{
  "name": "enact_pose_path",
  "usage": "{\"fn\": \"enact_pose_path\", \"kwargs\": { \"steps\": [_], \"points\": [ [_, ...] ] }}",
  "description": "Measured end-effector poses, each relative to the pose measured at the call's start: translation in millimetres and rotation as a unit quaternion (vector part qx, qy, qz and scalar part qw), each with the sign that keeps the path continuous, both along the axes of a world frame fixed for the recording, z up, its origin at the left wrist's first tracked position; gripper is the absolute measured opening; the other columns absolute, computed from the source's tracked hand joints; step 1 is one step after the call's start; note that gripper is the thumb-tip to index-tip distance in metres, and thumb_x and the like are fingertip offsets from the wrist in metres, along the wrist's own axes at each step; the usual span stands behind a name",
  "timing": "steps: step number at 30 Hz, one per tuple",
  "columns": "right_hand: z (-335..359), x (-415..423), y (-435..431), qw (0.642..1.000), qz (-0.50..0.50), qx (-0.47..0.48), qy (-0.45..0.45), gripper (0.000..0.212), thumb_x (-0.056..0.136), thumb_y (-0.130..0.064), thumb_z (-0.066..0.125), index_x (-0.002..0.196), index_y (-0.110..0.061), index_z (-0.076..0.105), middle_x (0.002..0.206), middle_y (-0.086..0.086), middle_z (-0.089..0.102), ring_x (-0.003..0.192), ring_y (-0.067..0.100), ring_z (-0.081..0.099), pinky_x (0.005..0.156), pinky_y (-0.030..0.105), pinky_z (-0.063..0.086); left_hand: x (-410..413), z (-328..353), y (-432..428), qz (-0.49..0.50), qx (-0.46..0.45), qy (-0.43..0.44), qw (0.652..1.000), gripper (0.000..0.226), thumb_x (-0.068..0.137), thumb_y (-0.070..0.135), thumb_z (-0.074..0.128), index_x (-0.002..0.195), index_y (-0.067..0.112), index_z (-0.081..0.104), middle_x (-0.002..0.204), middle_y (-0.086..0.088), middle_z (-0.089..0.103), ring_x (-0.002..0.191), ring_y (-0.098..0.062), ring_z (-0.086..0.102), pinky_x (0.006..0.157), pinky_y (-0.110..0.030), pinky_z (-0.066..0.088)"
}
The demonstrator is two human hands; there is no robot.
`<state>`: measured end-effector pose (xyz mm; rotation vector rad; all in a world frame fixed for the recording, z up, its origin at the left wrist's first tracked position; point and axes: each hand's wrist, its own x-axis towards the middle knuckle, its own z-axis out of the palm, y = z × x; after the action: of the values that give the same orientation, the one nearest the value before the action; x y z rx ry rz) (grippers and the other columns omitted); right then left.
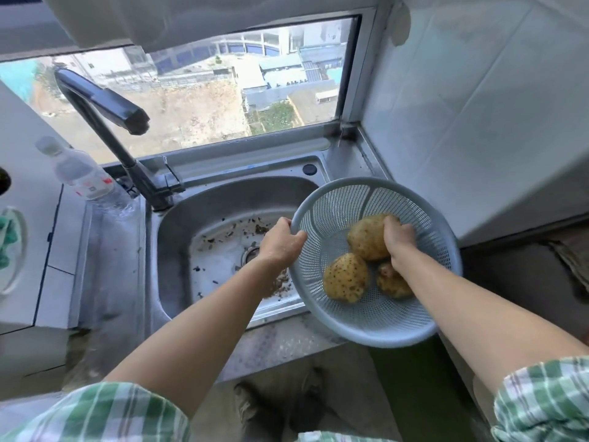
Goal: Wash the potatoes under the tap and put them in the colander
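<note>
Over the right edge of the sink, the colander hangs tilted toward the person, half above the basin and half above the counter. The left hand is closed on its near-left rim, thumb over the lip, carrying it. The right hand is down inside the bowl, fingers curled over the top of the large potato at the back; whether it is gripping or just letting go, I cannot tell.

Two more potatoes lie in the bowl: a speckled potato at front left, and a small potato partly hidden beneath the right forearm. All three touch or nearly touch one another (the tilt gathers them low in the bowl).

The tap stands well to the left, its spout aimed over the basin, with no water visibly running. So the large potato lies directly under the right hand, its long axis running roughly left to right, and the right hand is plainly the nearer one; any trip to the spout would mean carrying it leftward across the left wrist.

The basin floor holds dark scraps around the drain.
</note>
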<state>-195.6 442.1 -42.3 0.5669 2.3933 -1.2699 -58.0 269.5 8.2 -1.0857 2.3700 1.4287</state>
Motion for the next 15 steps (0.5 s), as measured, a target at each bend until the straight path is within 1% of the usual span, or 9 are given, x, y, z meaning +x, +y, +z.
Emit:
{"fn": "enact_pose_path", "kwargs": {
  "steps": [2,3,5,6,8,9,11,13,15],
  "points": [
    [5,1,5,0.995,0.039,0.090,0.002,0.063,0.098,-0.039,0.044,0.147,0.000,0.034,0.160,0.020,0.020,0.141,0.038,0.034,0.115,0.048,0.034,0,0,0,-0.004,-0.007,-0.003,1.000,0.027,0.099,0.025,0.053,0.120,0.008,0.053,0.095,-0.004,0.058,0.087,-0.022,0.062,0.086,-0.040,0.057],
    [5,0,8,0.991,0.057,0.118,0.004,0.061,0.100,-0.036,0.045,0.147,0.001,0.032,0.159,0.021,0.021,0.140,0.039,0.034,0.115,0.047,0.034,1,0,0,-0.006,-0.008,-0.004,1.000,0.027,0.099,0.025,0.053,0.121,0.008,0.052,0.096,-0.004,0.058,0.086,-0.021,0.061,0.085,-0.040,0.057],
    [9,0,15,0.985,0.085,0.148,0.010,0.057,0.100,-0.031,0.046,0.147,-0.001,0.034,0.154,0.022,0.031,0.137,0.040,0.038,0.112,0.048,0.037,1,-1,1,-0.011,-0.014,-0.001,1.000,0.028,0.100,0.024,0.053,0.121,0.007,0.052,0.096,-0.004,0.058,0.084,-0.020,0.061,0.080,-0.037,0.057],
    [11,2,17,0.982,0.096,0.161,0.014,0.056,0.099,-0.030,0.048,0.146,-0.003,0.035,0.151,0.022,0.034,0.136,0.041,0.040,0.111,0.050,0.038,1,-2,1,-0.014,-0.018,0.002,1.000,0.028,0.100,0.024,0.053,0.122,0.007,0.052,0.095,-0.004,0.057,0.082,-0.018,0.060,0.074,-0.033,0.056],
    [19,5,15,0.973,0.124,0.193,0.039,0.054,0.096,-0.029,0.052,0.144,-0.006,0.039,0.147,0.020,0.038,0.134,0.040,0.041,0.111,0.051,0.037,1,-3,1,-0.021,-0.028,0.002,0.999,0.028,0.100,0.024,0.053,0.122,0.007,0.052,0.093,-0.003,0.057,0.077,-0.015,0.057,0.064,-0.025,0.050],
    [23,6,11,0.966,0.140,0.206,0.064,0.053,0.095,-0.028,0.055,0.142,-0.007,0.042,0.145,0.019,0.040,0.133,0.039,0.041,0.111,0.050,0.036,2,-3,1,-0.025,-0.033,-0.001,0.999,0.028,0.100,0.024,0.052,0.123,0.007,0.052,0.093,-0.003,0.057,0.076,-0.015,0.057,0.063,-0.024,0.049],
    [36,12,0,0.956,0.176,0.198,0.126,0.051,0.093,-0.025,0.060,0.138,-0.009,0.046,0.142,0.017,0.042,0.134,0.034,0.039,0.112,0.047,0.034,4,-3,-1,-0.028,-0.038,-0.006,0.999,0.028,0.100,0.024,0.052,0.123,0.008,0.052,0.098,-0.005,0.060,0.081,-0.018,0.061,0.071,-0.030,0.053],
    [49,21,-15,0.945,0.228,0.154,0.175,0.045,0.091,-0.020,0.061,0.134,-0.010,0.051,0.140,0.015,0.043,0.132,0.030,0.039,0.111,0.042,0.034,7,1,-4,-0.027,-0.037,-0.009,0.999,0.029,0.100,0.025,0.049,0.125,0.010,0.052,0.108,-0.008,0.064,0.093,-0.023,0.065,0.085,-0.039,0.055],
    [63,31,-30,0.927,0.298,0.094,0.206,0.032,0.092,-0.013,0.061,0.123,-0.011,0.059,0.134,0.014,0.047,0.125,0.025,0.044,0.107,0.035,0.038,13,4,-13,-0.034,-0.068,-0.009,0.997,0.034,0.101,0.028,0.045,0.129,0.010,0.052,0.122,-0.011,0.065,0.107,-0.028,0.063,0.096,-0.043,0.051]
  ]
}}
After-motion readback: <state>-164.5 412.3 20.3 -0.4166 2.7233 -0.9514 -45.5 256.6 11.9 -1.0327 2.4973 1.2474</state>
